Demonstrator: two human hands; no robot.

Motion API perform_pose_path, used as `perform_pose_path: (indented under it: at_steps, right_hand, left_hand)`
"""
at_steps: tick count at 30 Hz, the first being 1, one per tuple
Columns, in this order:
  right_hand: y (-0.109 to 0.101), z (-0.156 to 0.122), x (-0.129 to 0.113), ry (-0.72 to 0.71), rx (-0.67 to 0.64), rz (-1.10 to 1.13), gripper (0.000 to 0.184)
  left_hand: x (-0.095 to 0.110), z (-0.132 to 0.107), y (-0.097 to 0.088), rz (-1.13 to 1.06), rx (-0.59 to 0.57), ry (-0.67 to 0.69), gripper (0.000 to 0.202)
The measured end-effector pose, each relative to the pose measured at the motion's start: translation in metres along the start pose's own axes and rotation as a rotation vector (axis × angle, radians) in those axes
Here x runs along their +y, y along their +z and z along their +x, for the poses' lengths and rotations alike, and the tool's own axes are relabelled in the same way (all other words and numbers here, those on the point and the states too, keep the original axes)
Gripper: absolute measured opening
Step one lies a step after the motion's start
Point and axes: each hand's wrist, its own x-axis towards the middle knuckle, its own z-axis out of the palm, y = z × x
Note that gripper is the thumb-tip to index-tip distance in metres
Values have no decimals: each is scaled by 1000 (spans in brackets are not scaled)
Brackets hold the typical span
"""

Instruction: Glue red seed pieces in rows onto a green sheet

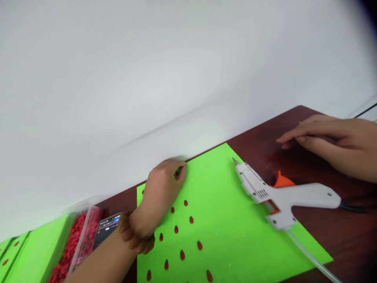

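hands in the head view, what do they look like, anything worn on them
Both are bare and ungloved. The left hand has a chunky, rounded-bead brown bracelet at the wrist, with no sleeve on the visible forearm. The right hand shows no ring or bracelet.

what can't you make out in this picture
All in the head view:
Anything the left hand may be pinching: hidden by the hand itself.
Part of the green sheet: covered by that hand.
Text on the phone: blurred, too small.
Near end of the clear box: cut off by the bottom edge.
Far end of the clear stick: bottom edge.
The right hand: wrist beyond the right edge.
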Motion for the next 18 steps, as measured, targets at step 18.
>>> perform_pose_path:
  at_steps: [18]
  right_hand:
    - [0, 1, -3, 27, -17, 15, 29]
  left_hand:
    - [-4, -10, 4, 57, 66, 140, 16]
